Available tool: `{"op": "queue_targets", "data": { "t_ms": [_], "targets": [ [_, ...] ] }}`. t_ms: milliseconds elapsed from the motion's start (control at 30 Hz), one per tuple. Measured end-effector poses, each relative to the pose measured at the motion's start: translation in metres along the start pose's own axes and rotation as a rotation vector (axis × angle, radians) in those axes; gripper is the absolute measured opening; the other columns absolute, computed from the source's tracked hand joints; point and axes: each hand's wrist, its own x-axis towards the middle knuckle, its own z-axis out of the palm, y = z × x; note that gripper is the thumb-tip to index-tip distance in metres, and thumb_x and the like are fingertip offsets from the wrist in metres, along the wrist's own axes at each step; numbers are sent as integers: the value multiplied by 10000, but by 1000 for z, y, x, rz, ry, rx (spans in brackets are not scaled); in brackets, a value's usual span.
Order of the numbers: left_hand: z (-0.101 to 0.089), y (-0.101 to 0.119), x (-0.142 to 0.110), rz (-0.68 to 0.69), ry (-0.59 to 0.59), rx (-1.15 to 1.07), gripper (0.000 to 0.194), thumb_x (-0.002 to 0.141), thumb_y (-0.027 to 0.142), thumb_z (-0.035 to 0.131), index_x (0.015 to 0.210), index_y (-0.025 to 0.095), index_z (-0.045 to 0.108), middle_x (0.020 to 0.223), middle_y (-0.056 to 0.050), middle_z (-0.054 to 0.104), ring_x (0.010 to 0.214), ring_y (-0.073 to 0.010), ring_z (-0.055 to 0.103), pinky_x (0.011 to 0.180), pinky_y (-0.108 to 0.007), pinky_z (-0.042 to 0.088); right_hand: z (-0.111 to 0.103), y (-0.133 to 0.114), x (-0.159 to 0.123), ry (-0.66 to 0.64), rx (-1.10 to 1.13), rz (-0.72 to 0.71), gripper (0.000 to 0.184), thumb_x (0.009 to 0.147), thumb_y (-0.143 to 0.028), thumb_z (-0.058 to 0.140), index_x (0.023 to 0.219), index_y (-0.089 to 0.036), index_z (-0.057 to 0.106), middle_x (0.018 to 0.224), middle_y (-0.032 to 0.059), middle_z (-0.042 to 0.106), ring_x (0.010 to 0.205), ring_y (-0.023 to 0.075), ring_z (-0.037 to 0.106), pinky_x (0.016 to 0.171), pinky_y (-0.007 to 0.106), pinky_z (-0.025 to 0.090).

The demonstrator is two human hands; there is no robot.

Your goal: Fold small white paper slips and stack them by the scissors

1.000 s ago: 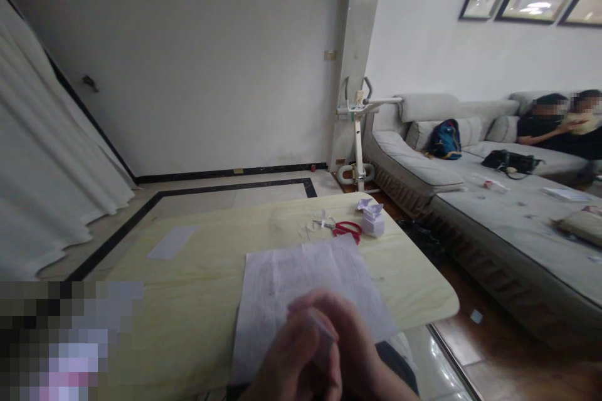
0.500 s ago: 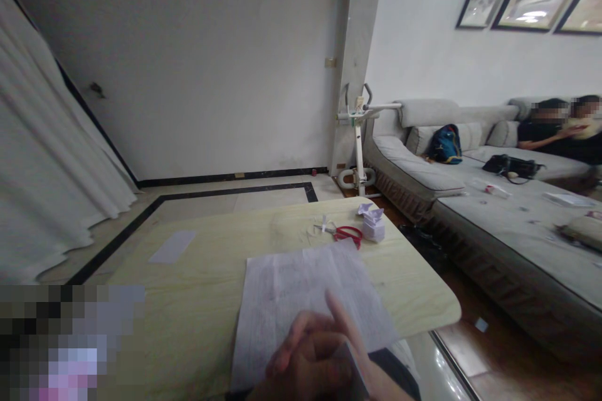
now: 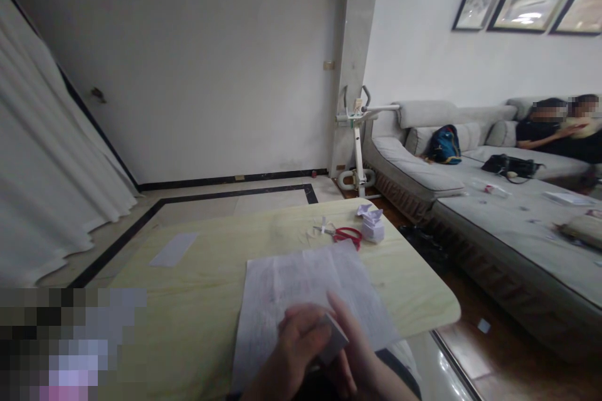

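Observation:
Low in the head view, my left hand [image 3: 289, 357] and my right hand [image 3: 360, 357] meet over the near edge of a large white sheet of paper [image 3: 301, 291] lying on the pale wooden table [image 3: 211, 276]. Together they pinch a small folded white piece of paper [image 3: 333, 339] between their fingertips. Both hands are closed on it. My wrists run off the bottom of the frame.
Red-handled scissors [image 3: 347, 236] with paper scraps and a stack of small folded papers [image 3: 373, 225] lie at the table's far right. A small paper slip [image 3: 174, 249] lies far left. A grey sofa [image 3: 493, 200] with two seated people stands right, an exercise bike [image 3: 358, 144] beyond.
My hands have shifted slightly and the small folded paper now shows between the fingertips; a second ago the hands were clasped tighter and blurred. The view has tilted a little.

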Motion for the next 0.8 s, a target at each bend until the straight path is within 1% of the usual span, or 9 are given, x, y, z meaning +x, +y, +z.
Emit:
{"op": "queue_targets", "data": {
  "t_ms": [67, 167, 267, 333, 400, 467, 500, 667, 800],
  "targets": [
    [0, 3, -2, 53, 113, 64, 357, 917, 477, 564, 850, 160, 714, 612, -53, 725, 543, -196, 660, 593, -301, 506, -2, 0, 1, -2, 8, -32, 630, 811, -702, 545, 508, -156, 631, 304, -76, 344, 320, 86, 355, 461, 221, 389],
    [-2, 10, -4, 126, 259, 136, 261, 930, 383, 578, 944, 178, 738, 707, -46, 746, 669, -210, 686, 693, -307, 516, 3, -7, 0, -19, 25, -90, 489, 808, -615, 623, 650, -158, 700, 475, -33, 551, 490, 128, 524, 628, 260, 462],
    [-10, 14, -2, 154, 331, 241, 252, 915, 367, 593, 940, 181, 762, 894, -71, 763, 833, -240, 687, 783, -316, 510, 5, -17, 0, -34, 22, -112, 401, 809, -548, 658, 855, -163, 760, 756, 31, 721, 775, 205, 637, 833, 327, 454],
    [-19, 16, -2, 151, 509, 269, 217, 847, 383, 674, 878, 192, 773, 941, -76, 764, 907, -264, 680, 816, -321, 503, 0, -25, 1, -36, 55, -141, 360, 807, -499, 676, 907, -166, 771, 895, 54, 758, 914, 233, 644, 923, 357, 427],
    [-27, 17, -2, 135, 765, 207, 188, 722, 376, 789, 796, 206, 765, 916, -69, 766, 925, -282, 679, 774, -317, 517, -7, -32, 0, -49, 108, -145, 336, 809, -470, 683, 925, -167, 770, 992, 69, 764, 1019, 258, 635, 985, 401, 402],
    [-33, 19, -4, 127, 887, 118, 218, 652, 361, 838, 764, 197, 750, 878, -67, 762, 873, -277, 687, 707, -311, 528, -14, -39, -2, -52, 129, -130, 364, 823, -491, 663, 962, -168, 757, 1052, 94, 756, 1046, 283, 640, 978, 446, 405],
    [-33, 19, -4, 147, 893, 79, 231, 671, 381, 823, 763, 184, 746, 819, -62, 755, 795, -255, 688, 665, -304, 525, -16, -42, -3, -38, 129, -137, 371, 823, -502, 659, 973, -175, 750, 1063, 100, 754, 1025, 285, 652, 952, 448, 419],
    [-21, 18, -1, 186, 664, -201, 347, 781, 456, 723, 788, 109, 737, 661, -61, 728, 560, -191, 636, 524, -290, 499, -14, -46, -6, 21, 136, -252, 349, 812, -505, 672, 964, -197, 735, 1065, 97, 751, 1005, 281, 662, 941, 448, 420],
    [-18, 14, 2, 172, 665, -321, 392, 783, 473, 725, 858, 89, 743, 662, -73, 734, 540, -176, 630, 508, -271, 485, -11, -42, -3, 46, 182, -248, 376, 809, -537, 660, 949, -197, 738, 1044, 101, 754, 1009, 278, 664, 976, 441, 397]
  ]
}}
